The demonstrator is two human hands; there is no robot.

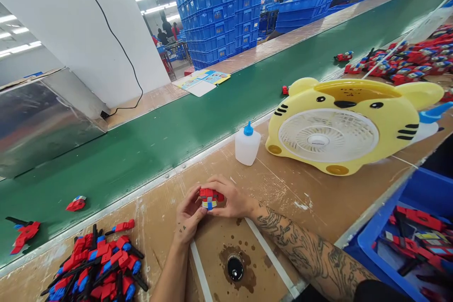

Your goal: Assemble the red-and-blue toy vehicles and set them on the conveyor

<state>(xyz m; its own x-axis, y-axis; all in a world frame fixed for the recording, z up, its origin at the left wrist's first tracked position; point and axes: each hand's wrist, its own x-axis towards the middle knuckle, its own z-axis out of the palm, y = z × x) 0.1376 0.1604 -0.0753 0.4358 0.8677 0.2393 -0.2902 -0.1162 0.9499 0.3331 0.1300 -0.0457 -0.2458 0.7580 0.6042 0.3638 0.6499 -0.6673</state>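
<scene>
Between my two hands, over the brown work surface, is a red toy body part (210, 197) with yellow, white and blue details. My left hand (188, 214) grips it from the left, thumb underneath. From the right, my right hand (230, 197) wraps round its other side, fingers over the top. The palm sides and the toy's back are hidden. Just below my hands a small dark round cup (235, 268) sits amid wet spots. A white squeeze bottle (247, 145) with a blue nozzle stands beyond my right hand.
At lower left lies a heap of red, blue and black toy parts (102, 264). A yellow tiger-faced fan (343, 127) stands at right, above a blue bin (368, 238) of red parts. A green conveyor belt (148, 139) crosses behind, carrying a few toy pieces. Blue crates (212, 19) are stacked beyond.
</scene>
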